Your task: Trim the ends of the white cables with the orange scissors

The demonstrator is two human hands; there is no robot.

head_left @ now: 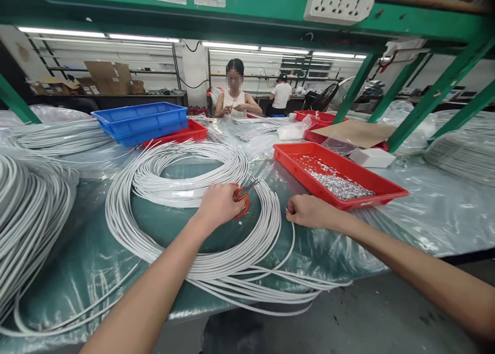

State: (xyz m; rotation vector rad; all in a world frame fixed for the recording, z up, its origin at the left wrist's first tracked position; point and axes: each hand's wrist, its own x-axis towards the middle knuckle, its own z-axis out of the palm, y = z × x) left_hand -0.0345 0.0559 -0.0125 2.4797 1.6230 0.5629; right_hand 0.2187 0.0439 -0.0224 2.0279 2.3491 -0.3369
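Observation:
My left hand (219, 204) is closed around the orange handles of a pair of scissors (243, 198), whose metal blades point up and to the right over the coil. Beneath it lies a big coil of white cable (266, 225), with a second white coil (170, 191) overlapping at the back. To the right of the coil, my right hand (309, 211) pinches the end of a single white cable (293, 243) that curves down toward the loose strands. A small shiny bit shows at the fingertips, too small to name.
A red tray (371, 186) of small silvery parts stands behind my right hand. Blue trays (143, 122) stand at the back left. More cable coils (31, 225) crowd the left edge. A green frame with a power strip (338, 5) spans overhead. A person (236, 98) works opposite.

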